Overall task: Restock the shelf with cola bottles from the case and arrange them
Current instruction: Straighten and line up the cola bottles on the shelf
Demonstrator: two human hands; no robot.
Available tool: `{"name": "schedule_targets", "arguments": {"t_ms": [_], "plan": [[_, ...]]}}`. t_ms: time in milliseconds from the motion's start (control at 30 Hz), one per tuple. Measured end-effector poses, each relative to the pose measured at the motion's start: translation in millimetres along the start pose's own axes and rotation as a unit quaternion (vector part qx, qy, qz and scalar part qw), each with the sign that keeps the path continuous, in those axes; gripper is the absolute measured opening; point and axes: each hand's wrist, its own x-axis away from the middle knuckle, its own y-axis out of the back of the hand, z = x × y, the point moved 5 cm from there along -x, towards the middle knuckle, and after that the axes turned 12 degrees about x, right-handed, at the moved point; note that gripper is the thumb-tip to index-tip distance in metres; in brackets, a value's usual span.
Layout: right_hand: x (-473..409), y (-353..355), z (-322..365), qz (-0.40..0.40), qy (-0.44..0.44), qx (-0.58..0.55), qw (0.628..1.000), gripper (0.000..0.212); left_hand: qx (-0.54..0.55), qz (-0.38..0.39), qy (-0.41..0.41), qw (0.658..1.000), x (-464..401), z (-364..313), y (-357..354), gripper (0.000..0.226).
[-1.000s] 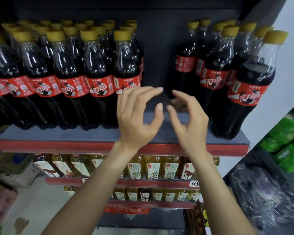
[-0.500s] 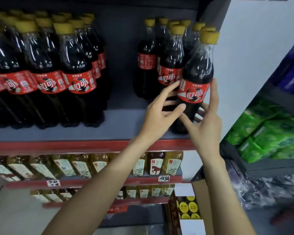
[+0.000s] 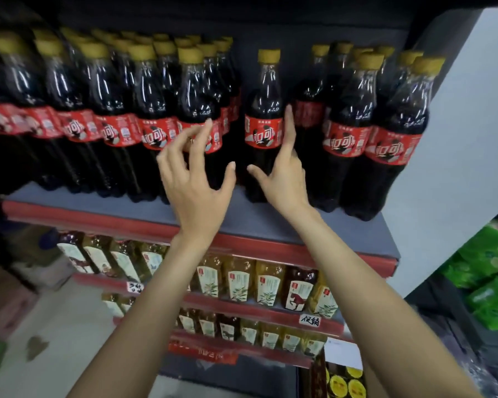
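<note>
Bare left hand (image 3: 194, 179) and right hand (image 3: 282, 173), fingers spread, flank lone cola bottle (image 3: 263, 130), gripping nothing.

Both bare forearms reach up and forward from the bottom of the view, wrists angled toward each other. The left hand (image 3: 194, 182) is spread wide, palm turned to the right, fingers loosely curled and the thumb stretched out toward the other hand. The right hand (image 3: 282, 173) is also spread, index finger straight up, thumb pointing left. The 2 thumb tips are near each other but apart. Neither hand grips anything.
</note>
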Motion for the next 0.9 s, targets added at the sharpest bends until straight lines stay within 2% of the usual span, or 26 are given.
{"name": "schedule_targets", "arguments": {"t_ms": [167,267,467,767,900], "plan": [[-46,-35,-2,0.024,-0.063,0.029,0.997,0.104,-0.080,0.065,-0.019,0.995,-11,34,-6,0.076],[-66,-50,-4,0.006,-0.083,0.034,0.996,0.102,-0.100,0.082,-0.048,0.990,-13,44,-6,0.079],[-94,-67,-9,-0.015,-0.094,0.031,0.995,0.100,-0.096,0.088,-0.073,0.989,-16,49,-5,0.081],[-102,-69,-14,0.034,-0.080,0.081,0.993,0.101,-0.088,0.088,-0.082,0.989,-16,53,-5,0.081],[-80,-54,-6,0.049,-0.056,0.141,0.987,0.091,-0.040,0.047,-0.078,0.995,-11,43,0,0.065]]}}
